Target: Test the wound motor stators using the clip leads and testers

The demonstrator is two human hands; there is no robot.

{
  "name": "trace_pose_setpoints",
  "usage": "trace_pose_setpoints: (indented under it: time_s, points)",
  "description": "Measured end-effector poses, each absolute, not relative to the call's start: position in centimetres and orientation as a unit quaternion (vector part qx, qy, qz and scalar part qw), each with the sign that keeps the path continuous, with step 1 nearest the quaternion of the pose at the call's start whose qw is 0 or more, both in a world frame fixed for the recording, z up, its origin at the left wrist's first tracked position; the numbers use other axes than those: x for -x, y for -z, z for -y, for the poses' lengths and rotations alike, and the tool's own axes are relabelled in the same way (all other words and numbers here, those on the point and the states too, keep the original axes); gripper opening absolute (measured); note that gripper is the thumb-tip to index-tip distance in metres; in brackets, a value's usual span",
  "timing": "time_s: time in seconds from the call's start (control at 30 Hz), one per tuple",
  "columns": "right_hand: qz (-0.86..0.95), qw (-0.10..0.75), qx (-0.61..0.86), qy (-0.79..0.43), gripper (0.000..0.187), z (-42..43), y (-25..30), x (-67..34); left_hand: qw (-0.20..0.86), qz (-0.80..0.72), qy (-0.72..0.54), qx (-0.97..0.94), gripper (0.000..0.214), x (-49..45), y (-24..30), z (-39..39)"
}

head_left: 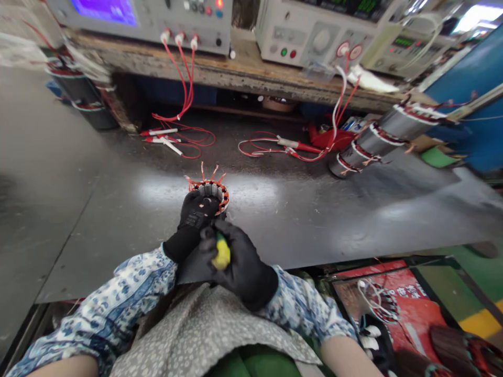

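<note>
A small motor stator (pixel 224 198) with orange-red lacing and several upright wire leads stands on the grey metal bench. My left hand (pixel 198 212), in a black glove, is closed on its near left side, with fingers reaching over the rim. Just below and to the right, my gloved right hand (pixel 241 259) is wrapped round what looks like a screwdriver (pixel 222 252) with a yellow and green handle. The screwdriver's tip is hidden, so I cannot tell whether it touches the stator.
Test instruments (pixel 314 34) line a wooden shelf (pixel 251 65) behind. Red test leads (pixel 184 99) and white-red probes (pixel 301 145) lie on the bench (pixel 298 209). Stacked stators (pixel 377 139) stand at right, more (pixel 78 91) at left. A red-lined crate (pixel 416 319) sits lower right.
</note>
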State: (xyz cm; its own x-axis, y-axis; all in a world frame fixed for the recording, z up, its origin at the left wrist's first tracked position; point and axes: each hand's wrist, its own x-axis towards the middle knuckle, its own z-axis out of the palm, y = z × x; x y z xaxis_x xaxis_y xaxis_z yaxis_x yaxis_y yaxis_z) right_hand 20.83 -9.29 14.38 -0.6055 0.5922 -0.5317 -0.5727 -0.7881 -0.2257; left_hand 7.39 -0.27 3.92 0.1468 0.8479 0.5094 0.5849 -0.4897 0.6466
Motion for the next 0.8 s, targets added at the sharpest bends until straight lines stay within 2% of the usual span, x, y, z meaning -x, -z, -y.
trace_pose_setpoints:
  time_s: [0.1,0.2,0.27,0.5,0.67,0.8]
  points:
    - [0.178,0.305,0.349,-0.868,0.030,11.8,-12.5,-25.3,0.088,-0.498,-0.387,-0.771,0.017,-7.5,-4.4,0.9]
    - [0.358,0.302,0.414,-0.780,0.046,13.3,-10.9,-29.4,-0.015,-0.503,-0.304,-0.808,0.018,-7.5,-4.7,1.6]
    - [0.429,0.282,0.467,-0.720,0.052,13.5,-10.2,-30.9,-0.046,-0.502,-0.287,-0.815,0.020,-7.6,-4.7,1.9]
    - [0.512,0.271,0.573,-0.580,0.046,11.3,-8.9,-30.9,-0.067,-0.500,-0.298,-0.811,0.019,-7.8,-4.0,1.7]
    - [0.509,0.258,0.550,-0.610,0.040,10.1,-7.3,-31.0,-0.076,-0.502,-0.282,-0.814,0.014,-7.7,-4.2,1.8]
    - [0.458,0.327,0.553,-0.614,0.039,10.3,-6.1,-29.0,-0.063,-0.506,-0.284,-0.812,0.012,-7.6,-4.2,1.7]
